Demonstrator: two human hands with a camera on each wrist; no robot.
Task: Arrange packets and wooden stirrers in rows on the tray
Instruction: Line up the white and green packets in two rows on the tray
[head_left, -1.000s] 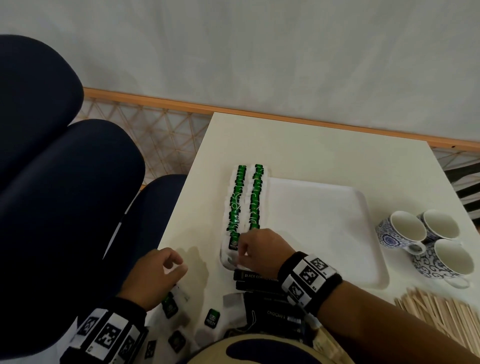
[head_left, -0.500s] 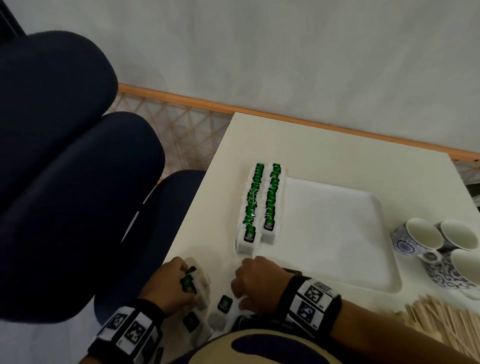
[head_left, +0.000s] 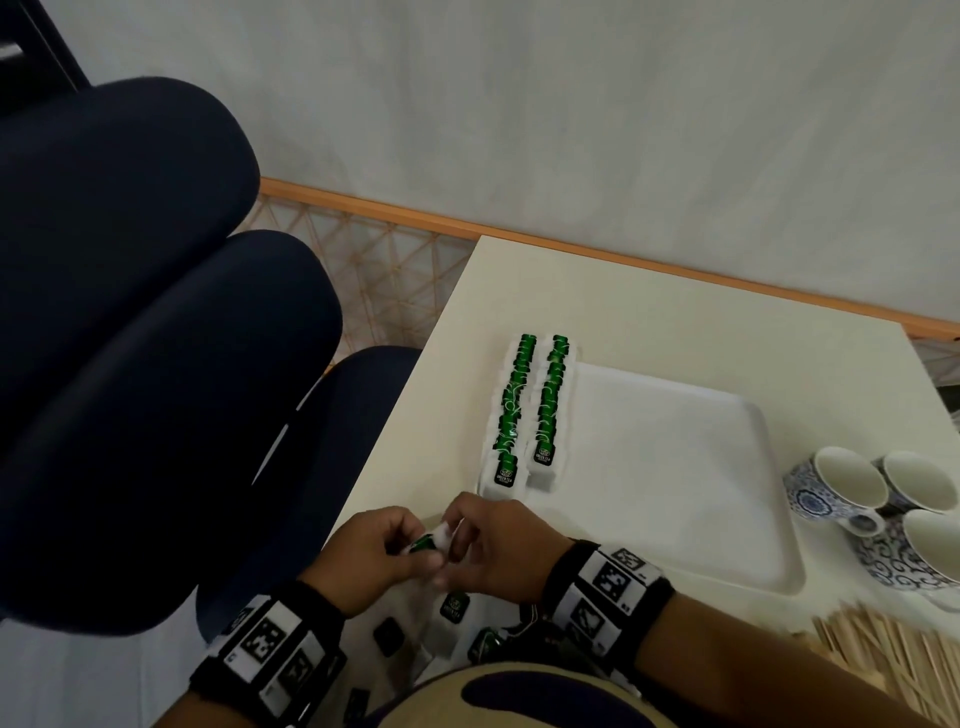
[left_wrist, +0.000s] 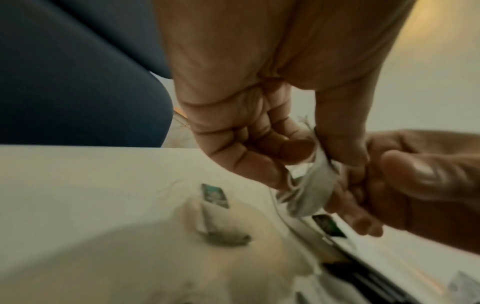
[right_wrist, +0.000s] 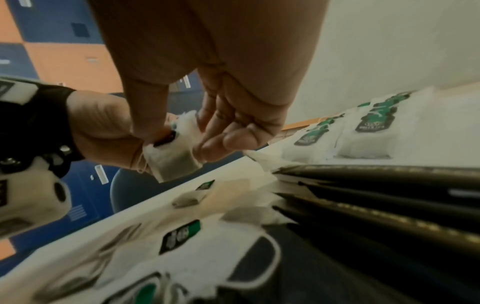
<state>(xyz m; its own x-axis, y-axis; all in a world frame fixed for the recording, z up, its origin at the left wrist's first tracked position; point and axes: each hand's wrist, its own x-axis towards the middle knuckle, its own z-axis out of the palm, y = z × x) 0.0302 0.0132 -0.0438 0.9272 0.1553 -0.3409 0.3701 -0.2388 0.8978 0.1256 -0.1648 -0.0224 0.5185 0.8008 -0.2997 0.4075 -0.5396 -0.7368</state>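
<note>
Both hands meet just above the table's near edge and pinch one white tea bag (head_left: 435, 538) with a green tag between them. My left hand (head_left: 382, 553) grips it from the left, my right hand (head_left: 480, 543) from the right. The left wrist view shows the tea bag (left_wrist: 310, 191) squeezed between the fingers; in the right wrist view the tea bag (right_wrist: 176, 152) hangs between thumb and fingers. Two rows of green-tagged tea bags (head_left: 527, 410) lie along the left side of the white tray (head_left: 675, 467). Wooden stirrers (head_left: 893, 660) are piled at lower right.
Loose tea bags (head_left: 454, 608) and black packets (right_wrist: 389, 193) lie at the near table edge under my hands. Three blue-patterned cups (head_left: 883, 499) stand right of the tray. A dark blue chair (head_left: 156, 338) is close on the left.
My right hand drew back from the near end of the rows to the loose pile. Both hands then rose and came together, taking hold of one tea bag.
</note>
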